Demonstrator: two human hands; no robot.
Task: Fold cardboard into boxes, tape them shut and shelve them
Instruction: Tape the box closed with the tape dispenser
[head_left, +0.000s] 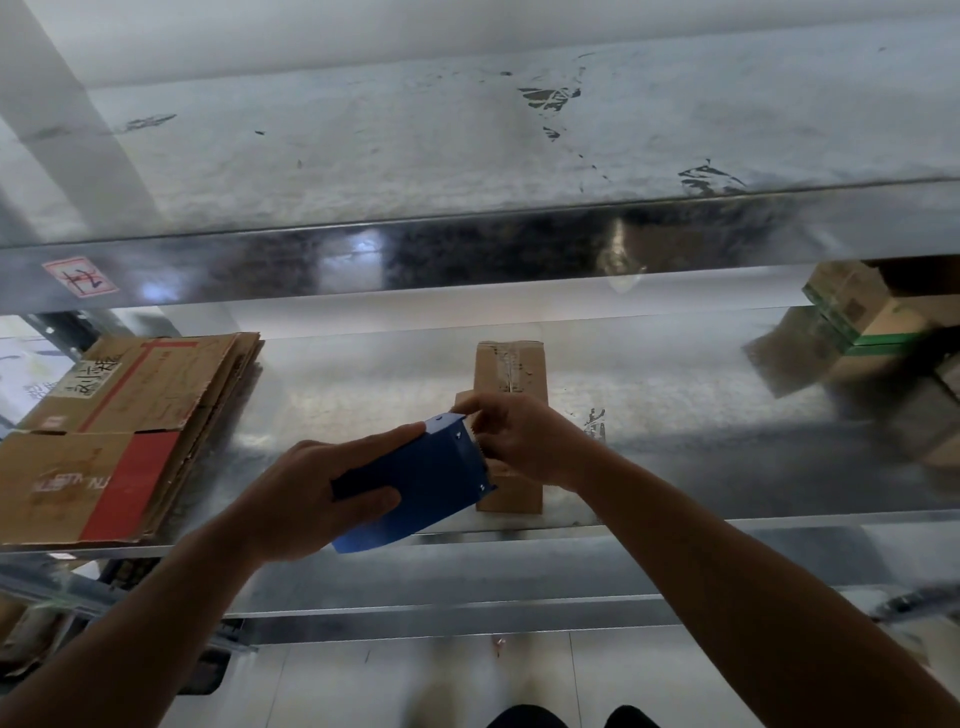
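Currently tape dispenser (415, 478) is gripped by left hand (317, 493); its front end is pinched by right hand (524, 441), presumably at the tape end. Box (511, 371) is seated on shelf (675, 415), partly under and just beyond right hand, the nearer one, with its long axis running away.

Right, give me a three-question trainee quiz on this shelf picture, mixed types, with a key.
1. True or false: the left hand grips the blue dispenser.
2. The flat cardboard lies: A) left of the box; B) right of it; C) on top of it.
3. Fill in: the box rests on a metal ____.
Key: 1 true; 2 A; 3 shelf.
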